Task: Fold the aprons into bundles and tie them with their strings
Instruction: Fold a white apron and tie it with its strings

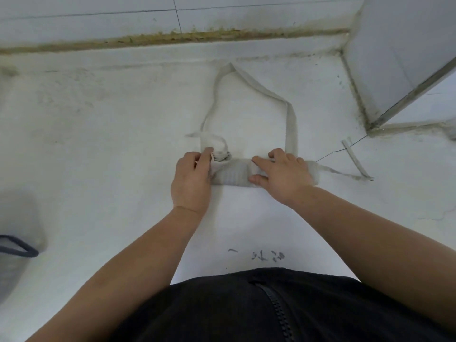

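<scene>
Lying rolled on the counter (98,144), apron (232,175), left hand (191,178) gripping its left end, right hand (283,174) pressing flat on its right half, blurred bin (14,253) far left, contents unclear

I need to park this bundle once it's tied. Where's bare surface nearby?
Bare surface lies left of the left hand, out to the grey basket, and between the bundle and the pen marks. Crowded: the strap loop sprawls beyond the bundle; a string trails right of the right hand.
</scene>
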The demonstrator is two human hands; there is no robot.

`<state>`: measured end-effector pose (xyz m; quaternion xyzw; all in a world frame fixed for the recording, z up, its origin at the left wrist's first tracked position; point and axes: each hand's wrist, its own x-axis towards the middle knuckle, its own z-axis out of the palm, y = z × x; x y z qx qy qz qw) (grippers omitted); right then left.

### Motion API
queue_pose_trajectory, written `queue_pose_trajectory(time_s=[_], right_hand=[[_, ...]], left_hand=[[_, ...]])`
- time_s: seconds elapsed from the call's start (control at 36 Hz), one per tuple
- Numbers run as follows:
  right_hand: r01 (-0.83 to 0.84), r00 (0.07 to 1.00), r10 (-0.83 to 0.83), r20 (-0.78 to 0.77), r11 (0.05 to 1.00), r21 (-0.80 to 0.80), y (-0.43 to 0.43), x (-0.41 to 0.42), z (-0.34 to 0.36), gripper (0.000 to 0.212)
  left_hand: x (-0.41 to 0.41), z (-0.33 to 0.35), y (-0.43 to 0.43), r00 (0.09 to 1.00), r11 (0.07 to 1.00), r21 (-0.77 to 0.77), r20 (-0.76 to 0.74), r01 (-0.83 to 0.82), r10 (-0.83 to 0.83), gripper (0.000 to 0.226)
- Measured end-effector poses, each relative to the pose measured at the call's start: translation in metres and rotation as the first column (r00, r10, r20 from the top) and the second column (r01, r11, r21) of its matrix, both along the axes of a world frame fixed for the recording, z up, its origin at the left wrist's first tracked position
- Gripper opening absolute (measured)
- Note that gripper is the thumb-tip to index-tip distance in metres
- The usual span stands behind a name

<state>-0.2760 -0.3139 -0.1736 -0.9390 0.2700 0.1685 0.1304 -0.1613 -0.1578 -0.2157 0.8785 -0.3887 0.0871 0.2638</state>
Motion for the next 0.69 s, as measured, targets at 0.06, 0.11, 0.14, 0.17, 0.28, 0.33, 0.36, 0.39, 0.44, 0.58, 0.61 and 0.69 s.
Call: queue_pose_trajectory(time_s=[0.06, 0.11, 0.14, 0.17, 0.28, 0.33, 0.36, 0.39, 0.44, 0.58, 0.61, 0.69], right_hand=[[0.003, 1.000, -0.003, 0.001, 1.000, 0.002, 0.000, -0.001, -0.001, 0.048], [0.005, 1.000, -0.005, 0.005, 1.000, 0.000, -0.001, -0.001, -0.002, 0.048], [0.007, 1.000, -0.007, 0.008, 1.000, -0.004, -0.001, -0.001, -0.002, 0.048], [0.009, 1.000, -0.009, 0.011, 1.000, -0.009, -0.001, -0.001, -0.002, 0.048], [0.014, 1.000, -0.013, 0.014, 1.000, -0.013, 0.000, -0.001, -0.003, 0.049], [0.018, 1.000, -0.018, 0.012, 1.000, -0.015, 0.001, -0.002, -0.003, 0.049], [0.018, 1.000, -0.018, 0.013, 1.000, -0.019, 0.002, -0.002, -0.003, 0.050], [0.017, 1.000, -0.016, 0.016, 1.000, -0.025, 0.002, -0.002, -0.002, 0.050], [0.011, 1.000, -0.010, 0.024, 0.999, -0.035, 0.002, -0.003, -0.003, 0.049], [0.023, 0.999, -0.022, 0.045, 0.999, -0.033, 0.002, -0.004, -0.006, 0.049], [0.026, 0.999, -0.024, 0.048, 0.999, -0.039, 0.002, -0.005, -0.006, 0.049], [0.039, 0.998, -0.036, 0.059, 0.998, -0.048, 0.004, -0.006, -0.006, 0.049]], left_hand=[[0.004, -0.007, 0.002, 0.972, 0.994, 0.066, 0.214, 0.087, -0.099, 0.046], [0.005, -0.008, 0.002, 0.942, 0.984, 0.123, 0.294, 0.132, -0.163, 0.044], [0.004, -0.006, 0.002, 0.940, 0.977, 0.152, 0.286, 0.147, -0.186, 0.043], [0.002, -0.003, 0.000, 0.939, 0.970, 0.181, 0.273, 0.161, -0.207, 0.046], [0.001, 0.005, -0.007, 0.898, 0.919, 0.352, 0.324, 0.179, -0.299, 0.034], [0.002, 0.006, -0.009, 0.871, 0.894, 0.410, 0.353, 0.184, -0.341, 0.030], [0.002, 0.007, -0.009, 0.865, 0.882, 0.430, 0.351, 0.192, -0.359, 0.030], [0.002, 0.007, -0.008, 0.855, 0.882, 0.426, 0.363, 0.201, -0.371, 0.030], [0.003, 0.002, -0.005, 0.842, 0.880, 0.416, 0.369, 0.229, -0.394, 0.030], [-0.008, 0.000, 0.001, 0.913, 0.818, 0.525, 0.170, 0.235, -0.371, 0.059], [-0.010, 0.002, -0.001, 0.930, 0.806, 0.552, 0.137, 0.215, -0.342, 0.060], [-0.014, 0.017, -0.006, 0.961, 0.758, 0.623, 0.038, 0.191, -0.273, 0.069]])
